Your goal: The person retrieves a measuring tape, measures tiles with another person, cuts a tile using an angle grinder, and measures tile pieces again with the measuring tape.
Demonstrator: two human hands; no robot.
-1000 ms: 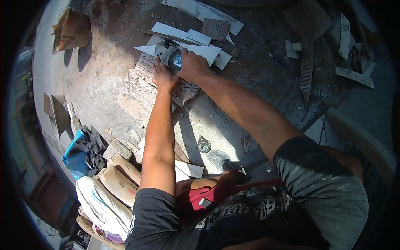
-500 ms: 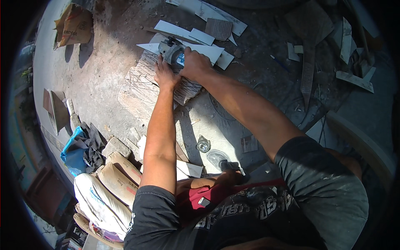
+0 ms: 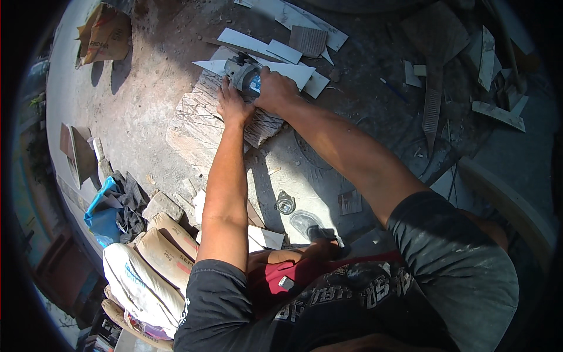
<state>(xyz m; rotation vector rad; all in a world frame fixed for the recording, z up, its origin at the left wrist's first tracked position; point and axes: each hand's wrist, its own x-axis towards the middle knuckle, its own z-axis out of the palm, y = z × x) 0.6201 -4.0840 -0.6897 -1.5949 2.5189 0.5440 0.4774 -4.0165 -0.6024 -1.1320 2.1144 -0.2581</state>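
The person bends over a ribbed stone slab (image 3: 205,120) lying flat on the dusty ground; every place below is given from this slab. At its far right corner the right hand (image 3: 275,91) is clenched around the body of a small angle grinder (image 3: 243,73). The left hand (image 3: 233,105) lies spread and flat on the slab just beside the tool, palm down, grasping nothing. Whether the disc touches the slab cannot be told from this view.

Judgement on the work: the cut calls for a firm grip, the tool held steady along 1 line, and the bracing hand kept clear of the disc. At present that hand sits very close to it.

Materials: the slab is pale, rough and grooved, with thin dark lines scored across it and an irregular broken edge. Beyond its far edge lie white tile offcuts (image 3: 281,56), flat, smooth and sharp-cornered. Well to the near left, paper cement sacks (image 3: 161,249) are stacked, soft and creased, beside a crumpled blue cloth (image 3: 102,208). Near the slab's right near side stands a small clear glass (image 3: 285,203) on grey concrete
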